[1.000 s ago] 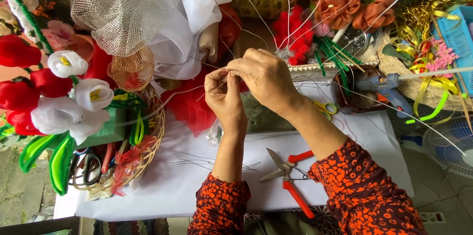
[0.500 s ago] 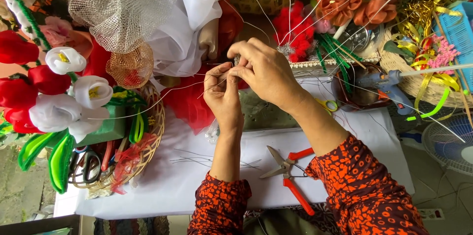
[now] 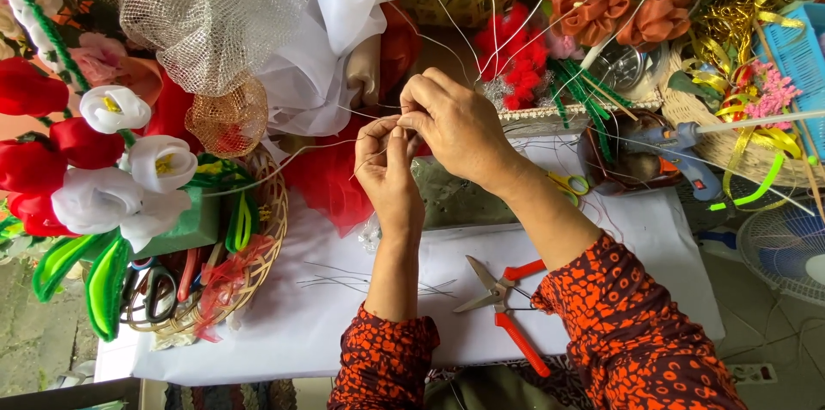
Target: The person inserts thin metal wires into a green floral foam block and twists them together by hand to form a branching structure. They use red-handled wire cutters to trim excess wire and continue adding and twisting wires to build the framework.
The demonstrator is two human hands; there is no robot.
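Both hands meet above the worktop (image 3: 344, 324), fingers pinched shut on a thin wire (image 3: 301, 152). The left hand (image 3: 388, 171) grips it from below, the right hand (image 3: 455, 126) from above, fingertips touching. The wire's long axis runs out leftward, low and nearly level, towards the basket (image 3: 266, 229). The pliers (image 3: 507, 302) lie near the right forearm, untouched.

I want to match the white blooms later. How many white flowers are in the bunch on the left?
3. One white flower sits highest, a second lower right of it, and the third lowest, beside the red flowers. More may be hidden behind.
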